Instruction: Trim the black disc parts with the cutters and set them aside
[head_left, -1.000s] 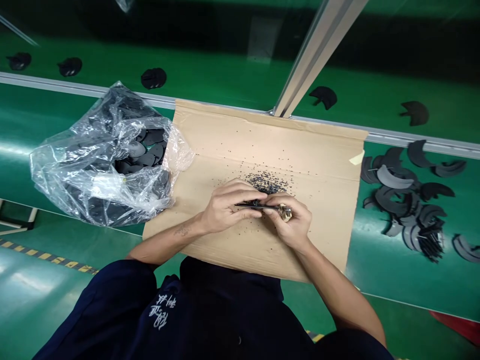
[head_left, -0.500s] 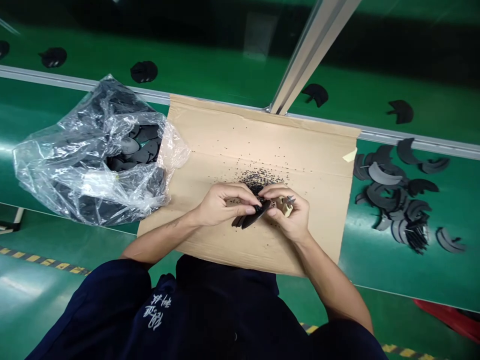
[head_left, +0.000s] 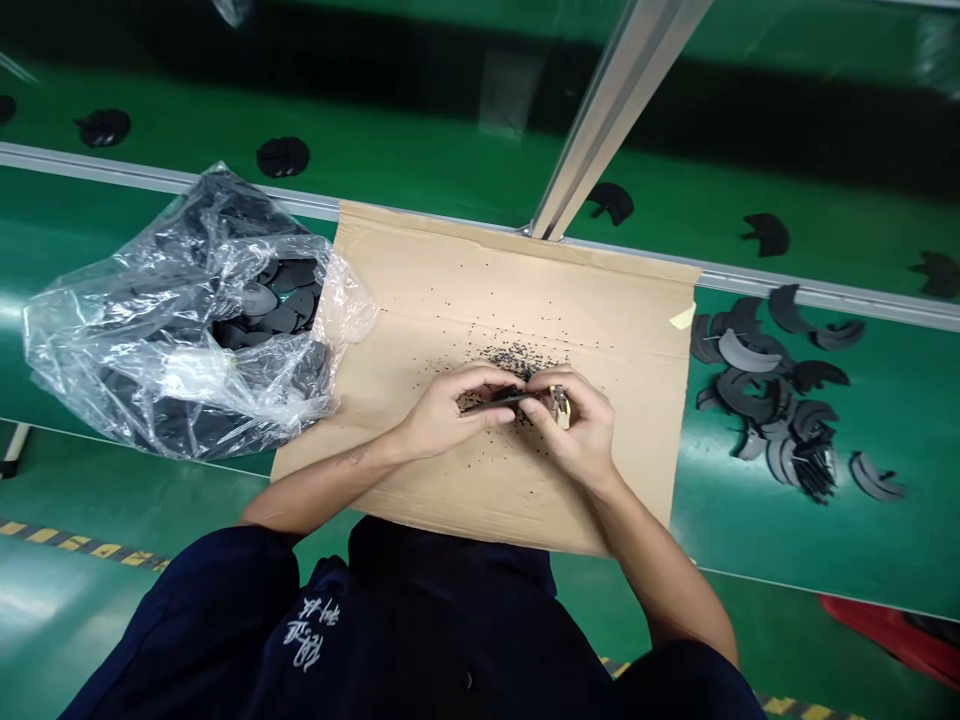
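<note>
Over a brown cardboard sheet (head_left: pixel 600 320), my left hand (head_left: pixel 450 410) pinches a thin flat black piece (head_left: pixel 501 400), held edge-on between both hands. My right hand (head_left: pixel 577 425) is closed round a small tool with a pale handle (head_left: pixel 559 405), its tip at the piece. A scatter of tiny black crumbs (head_left: pixel 517 357) lies on the cardboard just beyond my fingers.
A clear plastic bag (head_left: pixel 180 320) full of black pieces sits to the left. A pile of black crescent-shaped pieces (head_left: pixel 772 390) lies on the green table to the right. Beyond a metal rail (head_left: pixel 825 295), single black pieces (head_left: pixel 283 157) lie on the green belt. A slanted metal post (head_left: pixel 600 110) rises from the rail.
The black piece, tilted with its face showing half a second ago, is now held flat and edge-on again. My hands stay close together over the crumbs.
</note>
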